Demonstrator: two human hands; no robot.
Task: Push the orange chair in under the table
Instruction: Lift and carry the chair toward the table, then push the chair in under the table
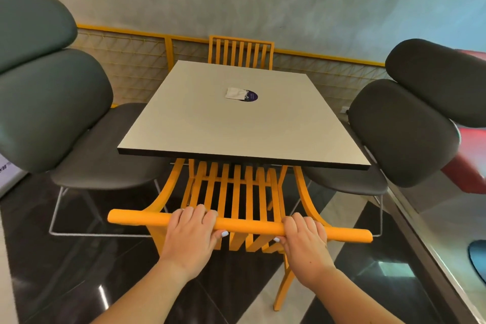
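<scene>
An orange slatted chair [238, 193] stands at the near side of a square grey table [236, 121]. Its seat reaches under the table's front edge, and its round top rail runs left to right in front of me. My left hand [193, 234] is wrapped over the rail left of centre. My right hand [305, 239] grips the same rail right of centre. Both thumbs sit under the rail.
A dark padded chair [65, 113] flanks the table on the left and another dark padded chair [402, 129] on the right. A second orange chair [240, 51] stands at the far side by the wall. A napkin and a dark round coaster [242, 95] lie on the tabletop. The floor is glossy black and white.
</scene>
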